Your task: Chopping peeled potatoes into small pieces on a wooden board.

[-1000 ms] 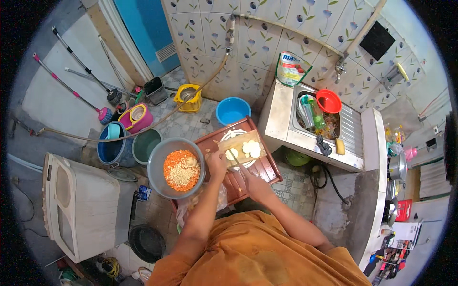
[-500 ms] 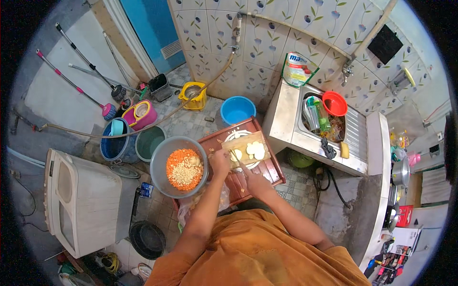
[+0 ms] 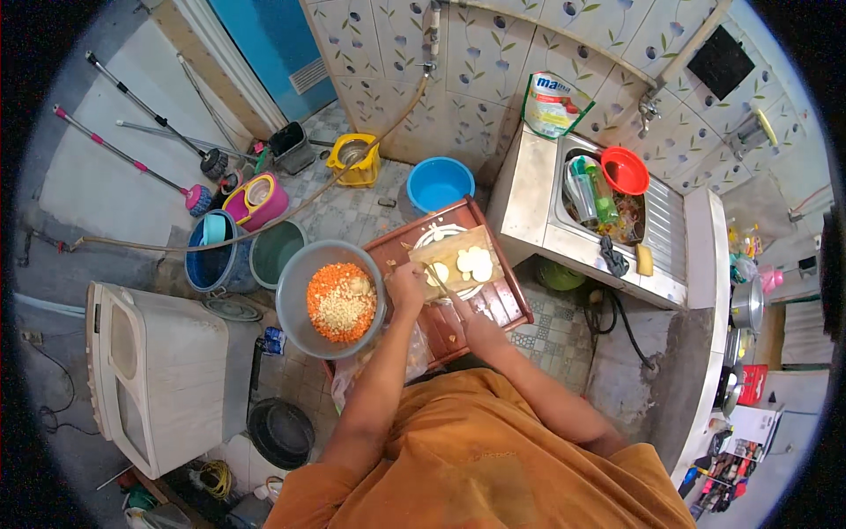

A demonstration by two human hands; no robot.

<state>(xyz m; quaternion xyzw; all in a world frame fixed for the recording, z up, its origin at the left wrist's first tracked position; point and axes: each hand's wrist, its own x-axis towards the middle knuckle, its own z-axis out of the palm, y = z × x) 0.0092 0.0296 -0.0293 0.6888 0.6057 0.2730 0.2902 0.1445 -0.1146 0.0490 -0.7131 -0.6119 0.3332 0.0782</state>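
A wooden cutting board (image 3: pixel 455 250) rests over a white patterned plate (image 3: pixel 435 234) on a reddish-brown low table (image 3: pixel 414 344). My right hand (image 3: pixel 483 333) is closed around the handle of a knife (image 3: pixel 447 286), whose blade lies at a pale vegetable piece (image 3: pixel 438 274) on the board. At the board's left edge my left hand (image 3: pixel 407 289) has its fingers curled against that same piece. Several round pale slices (image 3: pixel 474 262) lie on the board's right part. Left of my left hand stands a large grey bowl (image 3: pixel 288 309) with diced orange vegetable (image 3: pixel 337 280) and pale diced bits (image 3: pixel 345 312).
A clear plastic bag (image 3: pixel 352 379) sits under my left forearm. A blue basin (image 3: pixel 440 183) stands on the floor beyond the table. The sink (image 3: pixel 665 234) at right holds bottles and a red bowl (image 3: pixel 625 170). A hose (image 3: pixel 300 207) crosses behind; buckets (image 3: pixel 211 264) stand at left.
The view has shifted slightly. My right hand and the knife have moved a little along the pale piece, while my left hand stays against it.
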